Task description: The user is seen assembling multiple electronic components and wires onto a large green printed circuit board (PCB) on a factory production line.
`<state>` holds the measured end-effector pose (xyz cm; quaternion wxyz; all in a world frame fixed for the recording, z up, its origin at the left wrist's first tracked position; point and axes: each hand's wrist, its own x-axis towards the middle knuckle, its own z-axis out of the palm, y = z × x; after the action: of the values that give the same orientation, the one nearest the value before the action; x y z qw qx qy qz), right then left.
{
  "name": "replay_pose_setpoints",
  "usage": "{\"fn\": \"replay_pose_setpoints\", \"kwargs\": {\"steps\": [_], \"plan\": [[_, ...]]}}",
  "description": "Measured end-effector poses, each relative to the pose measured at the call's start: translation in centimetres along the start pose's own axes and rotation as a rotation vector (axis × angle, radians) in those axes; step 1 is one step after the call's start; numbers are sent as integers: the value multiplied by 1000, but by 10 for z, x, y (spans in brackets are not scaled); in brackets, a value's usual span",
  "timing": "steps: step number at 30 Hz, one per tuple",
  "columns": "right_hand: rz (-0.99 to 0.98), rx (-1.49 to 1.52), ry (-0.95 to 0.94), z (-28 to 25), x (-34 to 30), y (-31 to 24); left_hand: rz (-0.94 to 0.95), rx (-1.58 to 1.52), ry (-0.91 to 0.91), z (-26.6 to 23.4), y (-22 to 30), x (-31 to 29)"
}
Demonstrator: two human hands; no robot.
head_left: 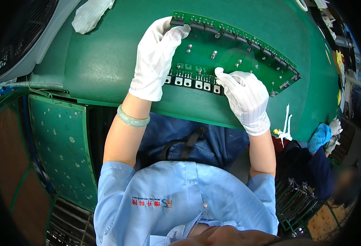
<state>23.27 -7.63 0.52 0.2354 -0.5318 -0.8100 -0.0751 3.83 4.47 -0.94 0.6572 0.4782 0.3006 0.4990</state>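
Observation:
A long green circuit board is in both my hands over the green table, slanting down toward the right. Solder points dot its face, and a row of black transistors with metal tabs sticks out along the near edge. My left hand, in a white ribbed glove, grips the board's left end, thumb on the face and fingers partly hidden behind. In a matching glove, my right hand is closed at the near edge, a fingertip by the rightmost transistor; its other fingertips are hidden.
A white glove lies at the table's far left, beside a grey fan-like housing. White scraps hang at the near right edge of the green table. At the right, another person with a blue sleeve sits close by.

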Motion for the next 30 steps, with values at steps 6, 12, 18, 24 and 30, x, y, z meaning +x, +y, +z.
{"fn": "replay_pose_setpoints", "kwargs": {"steps": [6, 12, 18, 24, 30], "plan": [[-33, 39, -35, -1, 0, 4, 3, -41, 0, 0, 0, -1], [-35, -12, 1, 0, 0, 1, 12, -6, -2, -1, -2, 0], [-20, -41, 7, 2, -3, -2, 5, -31, -1, -2, -2, -1], [17, -30, 14, -3, -1, -4, 1, -32, -5, -2, -2, -2], [-33, -19, -21, 0, -2, -1, 1, -23, -13, -2, 0, -2]]}}
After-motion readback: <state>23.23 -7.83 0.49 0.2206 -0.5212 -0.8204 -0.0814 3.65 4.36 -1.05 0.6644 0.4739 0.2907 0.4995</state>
